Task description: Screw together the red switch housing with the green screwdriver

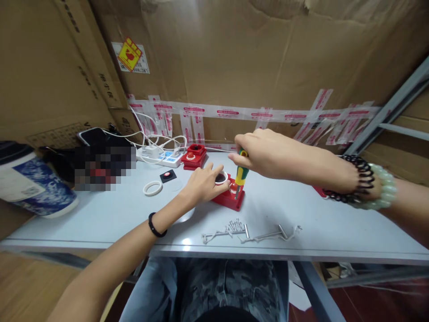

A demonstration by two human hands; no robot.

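My right hand [254, 150] is closed round the green-and-yellow handle of a screwdriver [240, 174], held nearly upright. Its shaft points down at the near right corner of a red block [231, 202], close to a round fitting on its top. My left hand [205, 182] has its thumb and fingers curled about a white ring [225, 180] with a dark centre, at the block's left end. That hand covers part of the block. Nearer to me lie several small screws [236, 225] beside two metal rods with crosspieces [224, 233], tangled with whitish strips.
Behind my left hand stands another red block [194, 156] beside a white power strip [161, 157] with cables. Left of it lie a loose white ring [153, 188] and a black square piece [168, 175]. A large blue-and-white cup [40, 183] stands far left. Cardboard [234, 58] walls the back.
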